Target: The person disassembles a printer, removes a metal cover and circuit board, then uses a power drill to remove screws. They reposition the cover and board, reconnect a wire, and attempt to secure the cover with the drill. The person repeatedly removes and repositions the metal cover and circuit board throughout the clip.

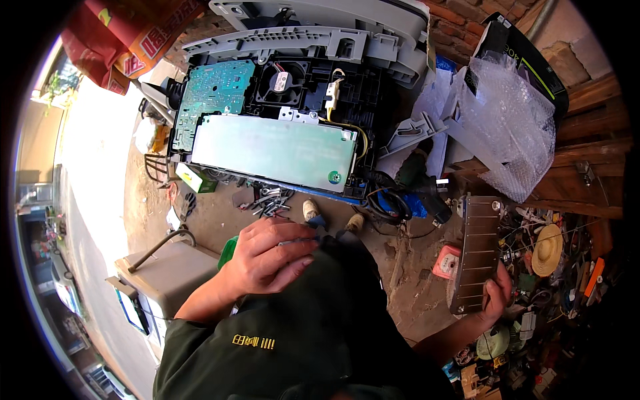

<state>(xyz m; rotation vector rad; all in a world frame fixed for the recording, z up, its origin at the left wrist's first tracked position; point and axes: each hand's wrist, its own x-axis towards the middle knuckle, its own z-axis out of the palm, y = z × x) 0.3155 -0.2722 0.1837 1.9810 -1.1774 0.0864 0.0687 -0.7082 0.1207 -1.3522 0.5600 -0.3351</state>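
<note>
My right hand (497, 293), out to the right, grips a long grey-brown metal plate (475, 257) with a row of slots by its lower edge, thumb on its face. In front of my body is my left hand (270, 257), its fingers curled and drawn together. What they hold, if anything, is too small or hidden to name. Beyond both hands lies an opened black machine chassis (363, 100). It carries a green circuit board (212, 97), a small black fan (281, 83) and a pale green-white flat panel (273, 150). A white connector with yellow wires (332, 97) sits beside the fan.
Grey plastic housing parts (393, 53) stand behind the chassis. Bubble wrap (510, 113) hangs at the right. A black-grey power drill (423, 177) lies by the chassis's right corner. Loose tools (270, 200) are on the ground, and a cluttered heap with a straw hat (547, 250) fills the lower right.
</note>
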